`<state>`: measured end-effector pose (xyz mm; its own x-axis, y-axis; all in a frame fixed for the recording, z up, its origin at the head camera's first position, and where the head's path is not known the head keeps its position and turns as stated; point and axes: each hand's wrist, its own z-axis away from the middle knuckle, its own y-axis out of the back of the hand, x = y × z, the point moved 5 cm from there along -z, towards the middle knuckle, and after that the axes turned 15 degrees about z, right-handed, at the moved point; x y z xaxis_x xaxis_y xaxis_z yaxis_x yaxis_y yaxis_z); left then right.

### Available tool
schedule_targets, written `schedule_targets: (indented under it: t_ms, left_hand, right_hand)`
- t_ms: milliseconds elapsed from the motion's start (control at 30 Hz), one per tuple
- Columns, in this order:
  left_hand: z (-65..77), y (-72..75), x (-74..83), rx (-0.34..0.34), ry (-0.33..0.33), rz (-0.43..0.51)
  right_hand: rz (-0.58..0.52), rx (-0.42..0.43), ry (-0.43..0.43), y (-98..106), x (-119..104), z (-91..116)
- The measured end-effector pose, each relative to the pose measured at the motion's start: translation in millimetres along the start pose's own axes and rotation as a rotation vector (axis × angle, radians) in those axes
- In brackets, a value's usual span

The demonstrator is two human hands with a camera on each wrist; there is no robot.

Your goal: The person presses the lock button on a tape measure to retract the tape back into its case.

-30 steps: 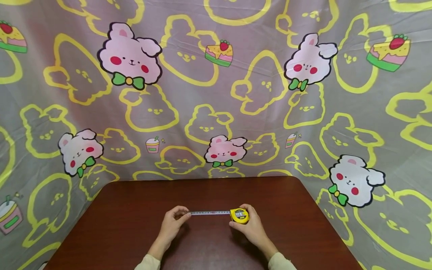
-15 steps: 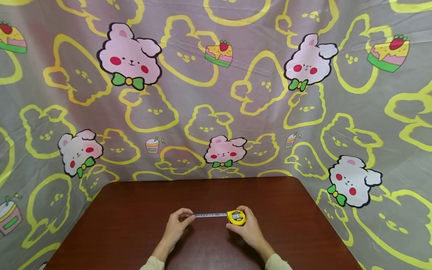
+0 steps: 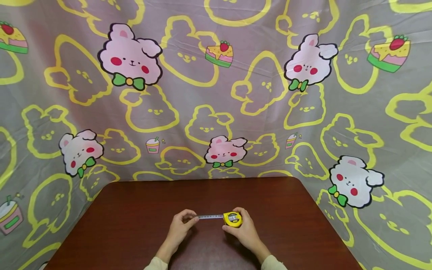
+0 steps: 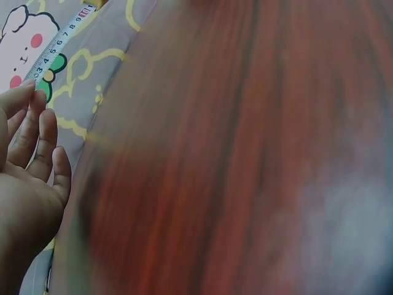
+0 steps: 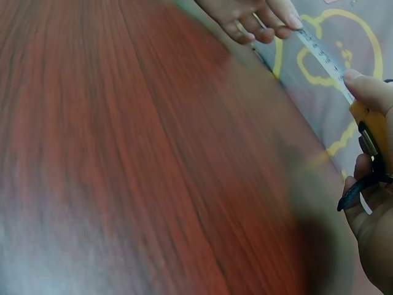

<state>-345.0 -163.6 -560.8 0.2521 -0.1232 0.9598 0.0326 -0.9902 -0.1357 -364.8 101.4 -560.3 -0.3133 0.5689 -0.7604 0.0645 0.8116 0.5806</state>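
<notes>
A yellow tape measure (image 3: 233,219) is gripped in my right hand (image 3: 248,231), with the thumb along its near side and fingers round the far side. Its white blade (image 3: 210,216) runs out leftward in a short straight stretch. My left hand (image 3: 180,227) pinches the blade's free end between thumb and forefinger. Seen from the left wrist, printed numbers up to about ten show on the blade (image 4: 58,44), and the other fingers are loosely bent. In the right wrist view a dark strap (image 5: 359,192) hangs from the yellow case (image 5: 374,132) beside the fingers.
Below both hands spreads a dark reddish-brown wooden table (image 3: 141,210) with rounded far corners. A grey curtain (image 3: 199,93) printed with yellow outlines and cartoon rabbits hangs behind it and along both sides.
The blade between my hands has become shorter. My right hand with the tape measure has moved left, and my left hand has shifted right and slightly nearer.
</notes>
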Motion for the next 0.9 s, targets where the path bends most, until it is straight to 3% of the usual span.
schedule_targets:
  t_ms: [200, 467, 633, 900]
  left_hand:
    - [-0.9, -10.2, -1.8, -0.058, -0.005, 0.008]
    - [-1.0, -22.0, -0.6, -0.058, -0.017, 0.010]
    - [-2.5, -28.6, -1.3, -0.066, 0.008, 0.019]
    - [-5.3, -35.6, -2.9, -0.107, 0.004, 0.004]
  right_hand:
    - [0.005, -0.008, 0.022, -5, -8, 0]
    - [-0.007, -0.011, 0.048, -9, -16, 1]
    - [-0.015, -0.018, 0.056, -10, -20, 2]
    - [-0.027, -0.025, 0.053, -14, -23, 1]
